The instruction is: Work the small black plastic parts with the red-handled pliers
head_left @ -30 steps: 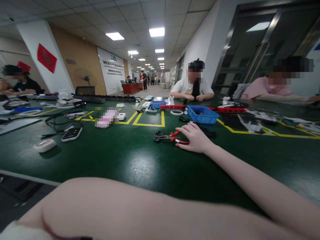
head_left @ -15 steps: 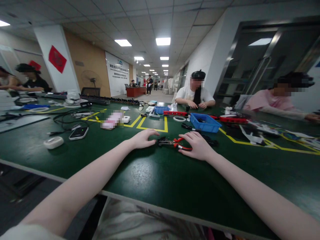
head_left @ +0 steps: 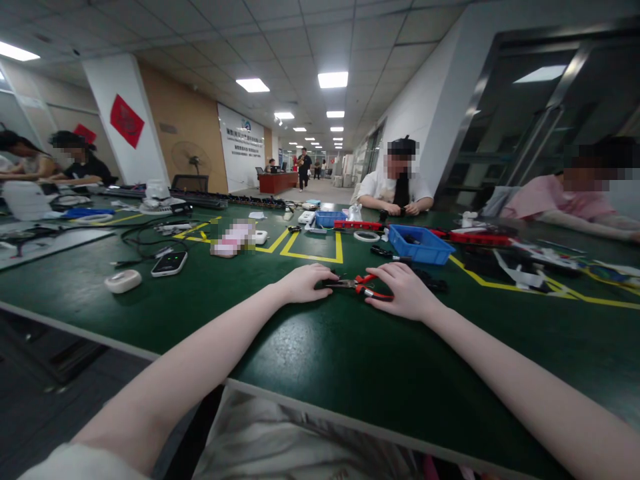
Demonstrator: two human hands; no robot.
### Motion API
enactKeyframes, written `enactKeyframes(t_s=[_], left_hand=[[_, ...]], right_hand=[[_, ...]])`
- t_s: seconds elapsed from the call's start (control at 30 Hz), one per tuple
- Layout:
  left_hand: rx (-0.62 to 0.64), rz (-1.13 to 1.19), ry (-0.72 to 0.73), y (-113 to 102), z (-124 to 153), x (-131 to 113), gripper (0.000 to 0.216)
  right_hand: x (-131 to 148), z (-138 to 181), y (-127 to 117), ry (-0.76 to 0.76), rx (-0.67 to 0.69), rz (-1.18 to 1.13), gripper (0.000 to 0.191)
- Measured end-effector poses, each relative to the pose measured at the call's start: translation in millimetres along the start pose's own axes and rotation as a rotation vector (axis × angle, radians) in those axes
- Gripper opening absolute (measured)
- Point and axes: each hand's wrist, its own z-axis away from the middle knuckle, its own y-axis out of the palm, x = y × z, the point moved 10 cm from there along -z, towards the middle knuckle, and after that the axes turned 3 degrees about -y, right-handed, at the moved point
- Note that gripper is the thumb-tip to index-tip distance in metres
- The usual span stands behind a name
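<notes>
My right hand holds pliers with red and black handles, its fingers and thumb around the spread handles. The pliers' metal jaws point left, low over the green tabletop. At the jaw tips my left hand is closed, thumb and fingers brought together. A small dark piece shows by its fingertips and the jaws, mostly hidden, so I cannot make out what it is. Black parts lie just beyond my right hand. A black cable with a connector rests behind the pliers.
A blue bin stands beyond my right hand. Yellow tape marks the green table. To the left lie a phone, a white rounded case and black cables. A person sits opposite; another sits at right.
My left hand has moved right, against the jaw tips, and its fingers have closed over the dark piece. The right hand keeps its grip on the pliers. The whole view has shifted slightly.
</notes>
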Motion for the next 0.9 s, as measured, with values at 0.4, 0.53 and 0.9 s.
enactKeyframes(t_s=[0.4, 0.53, 0.9], left_hand=[[-0.013, -0.04, -0.016, -6, -2, 9, 0.032], [-0.027, -0.03, 0.014, -4, -1, 11, 0.032], [-0.069, 0.14, -0.027, -2, 1, 28, 0.027]], right_hand=[[-3, 0, -1, -0.024, -0.035, 0.009, 0.056], [-6, 0, 2, -0.016, -0.038, 0.001, 0.055], [-7, 3, 1, -0.032, -0.067, 0.017, 0.057]])
